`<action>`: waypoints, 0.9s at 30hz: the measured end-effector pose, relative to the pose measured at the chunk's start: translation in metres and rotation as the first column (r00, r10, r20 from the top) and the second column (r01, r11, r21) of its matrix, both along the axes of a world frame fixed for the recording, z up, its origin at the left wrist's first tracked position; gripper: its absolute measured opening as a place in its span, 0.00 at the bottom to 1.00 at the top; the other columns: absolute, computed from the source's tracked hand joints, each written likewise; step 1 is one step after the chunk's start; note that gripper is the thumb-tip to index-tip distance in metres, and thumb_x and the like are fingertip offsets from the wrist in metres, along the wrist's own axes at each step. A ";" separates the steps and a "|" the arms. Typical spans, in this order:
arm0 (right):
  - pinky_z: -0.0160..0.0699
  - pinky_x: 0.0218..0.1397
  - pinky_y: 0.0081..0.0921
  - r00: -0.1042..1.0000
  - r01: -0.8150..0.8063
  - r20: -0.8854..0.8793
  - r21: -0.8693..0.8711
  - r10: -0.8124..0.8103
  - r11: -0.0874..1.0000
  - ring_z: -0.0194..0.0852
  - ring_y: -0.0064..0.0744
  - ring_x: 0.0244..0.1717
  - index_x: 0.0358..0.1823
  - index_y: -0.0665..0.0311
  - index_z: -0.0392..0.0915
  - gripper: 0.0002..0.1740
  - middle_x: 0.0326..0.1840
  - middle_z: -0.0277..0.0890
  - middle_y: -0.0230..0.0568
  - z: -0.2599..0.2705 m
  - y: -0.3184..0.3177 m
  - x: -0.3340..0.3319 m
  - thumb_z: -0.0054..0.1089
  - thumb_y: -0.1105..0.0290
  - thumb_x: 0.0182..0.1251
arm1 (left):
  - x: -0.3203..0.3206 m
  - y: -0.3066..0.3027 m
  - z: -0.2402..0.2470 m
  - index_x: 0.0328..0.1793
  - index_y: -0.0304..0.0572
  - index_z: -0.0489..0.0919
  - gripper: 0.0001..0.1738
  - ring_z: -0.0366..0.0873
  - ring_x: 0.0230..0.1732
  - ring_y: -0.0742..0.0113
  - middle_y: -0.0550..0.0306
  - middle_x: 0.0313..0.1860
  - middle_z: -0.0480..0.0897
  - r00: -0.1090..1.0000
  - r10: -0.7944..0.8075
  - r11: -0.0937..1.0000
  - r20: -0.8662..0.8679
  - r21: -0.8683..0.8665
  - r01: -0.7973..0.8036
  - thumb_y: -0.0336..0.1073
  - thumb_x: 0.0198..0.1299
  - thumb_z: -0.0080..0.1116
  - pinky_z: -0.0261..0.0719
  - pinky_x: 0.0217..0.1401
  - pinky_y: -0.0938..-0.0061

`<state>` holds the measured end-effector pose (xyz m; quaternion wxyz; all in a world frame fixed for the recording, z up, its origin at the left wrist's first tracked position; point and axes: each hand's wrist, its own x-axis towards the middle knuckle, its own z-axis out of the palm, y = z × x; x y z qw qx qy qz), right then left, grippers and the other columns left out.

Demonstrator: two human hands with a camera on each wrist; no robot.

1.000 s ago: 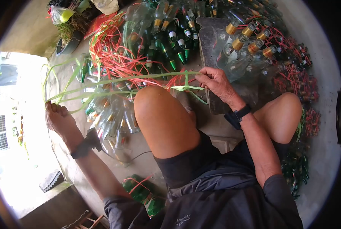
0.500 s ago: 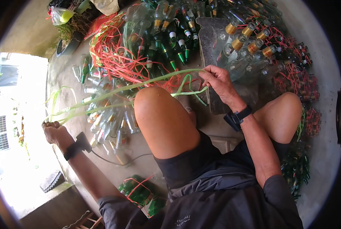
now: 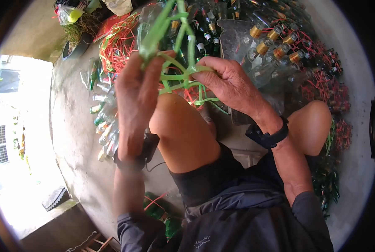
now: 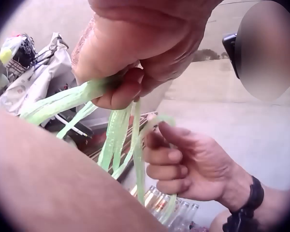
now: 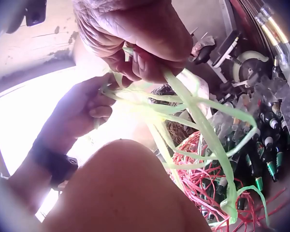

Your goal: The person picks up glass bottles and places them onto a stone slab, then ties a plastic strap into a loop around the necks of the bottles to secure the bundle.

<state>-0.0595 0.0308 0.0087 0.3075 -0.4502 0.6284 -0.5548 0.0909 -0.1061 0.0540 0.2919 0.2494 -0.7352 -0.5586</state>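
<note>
Loops of light green plastic strapping [image 3: 190,47] hang between the two hands above the knee, crossing one another. My left hand [image 3: 138,94], slightly blurred, pinches a gathered bunch of it; in the left wrist view the strips [image 4: 111,140] run out from under curled fingers [image 4: 121,92]. A little to the right, my right hand [image 3: 233,86] pinches a strand between thumb and forefinger near where several strips cross. The right wrist view shows a long strip [image 5: 210,130] dropping from that hand, with a knot low on it.
A tangle of red strapping [image 3: 117,46] lies on the floor beyond the knee [image 3: 170,110]. Green and clear bottles [image 3: 208,31] crowd the far side. Gold-necked bottles [image 3: 277,50] stand to the right near a dark board [image 3: 231,38]. More clear bottles [image 3: 107,132] lie at left.
My left hand has come in from the far left, close to the right hand, bringing the green strapping along. The stretched strands are now slack, bunched loops. The right hand has shifted slightly left.
</note>
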 end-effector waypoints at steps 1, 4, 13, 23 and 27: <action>0.71 0.33 0.21 1.000 0.006 -0.012 -0.015 -0.007 1.000 0.69 0.13 0.31 0.44 0.69 0.82 0.14 0.28 0.75 0.27 0.006 -0.001 0.000 0.59 0.64 0.78 | -0.010 0.003 -0.010 0.55 0.40 0.81 0.11 0.60 0.21 0.89 0.58 0.48 0.89 0.998 -0.060 0.998 -0.016 0.022 0.061 0.38 0.77 0.55 0.58 0.22 0.86; 0.74 0.34 0.22 0.998 0.025 -0.053 0.003 -0.025 1.000 0.70 0.14 0.30 0.44 0.70 0.82 0.12 0.27 0.77 0.29 0.018 0.002 -0.004 0.57 0.66 0.77 | -0.019 0.008 -0.013 0.50 0.37 0.79 0.10 0.65 0.28 0.85 0.62 0.39 0.86 0.989 -0.145 0.988 0.034 0.065 0.143 0.38 0.77 0.55 0.63 0.28 0.84; 0.70 0.31 0.23 0.998 0.058 0.009 -0.066 -0.058 0.996 0.68 0.15 0.26 0.44 0.73 0.82 0.12 0.25 0.76 0.31 0.015 -0.006 -0.004 0.54 0.70 0.74 | -0.012 0.010 -0.003 0.43 0.39 0.77 0.14 0.66 0.28 0.82 0.67 0.29 0.75 0.951 -0.239 0.935 0.194 0.311 0.172 0.43 0.77 0.55 0.61 0.28 0.81; 0.70 0.31 0.22 0.997 0.080 0.014 -0.043 -0.079 0.996 0.71 0.15 0.27 0.43 0.73 0.83 0.13 0.23 0.75 0.30 0.010 -0.004 -0.011 0.53 0.70 0.72 | -0.016 0.030 0.004 0.57 0.33 0.79 0.19 0.73 0.34 0.80 0.64 0.37 0.81 0.923 -0.360 0.879 0.132 0.378 0.289 0.43 0.73 0.60 0.70 0.34 0.82; 0.71 0.29 0.21 0.995 0.092 -0.019 -0.144 -0.096 0.985 0.71 0.14 0.25 0.43 0.72 0.83 0.12 0.24 0.77 0.30 0.003 0.000 -0.016 0.55 0.69 0.73 | -0.008 0.017 0.004 0.50 0.36 0.82 0.14 0.69 0.30 0.84 0.70 0.30 0.76 0.919 -0.294 0.892 0.263 0.420 0.165 0.42 0.74 0.58 0.65 0.30 0.83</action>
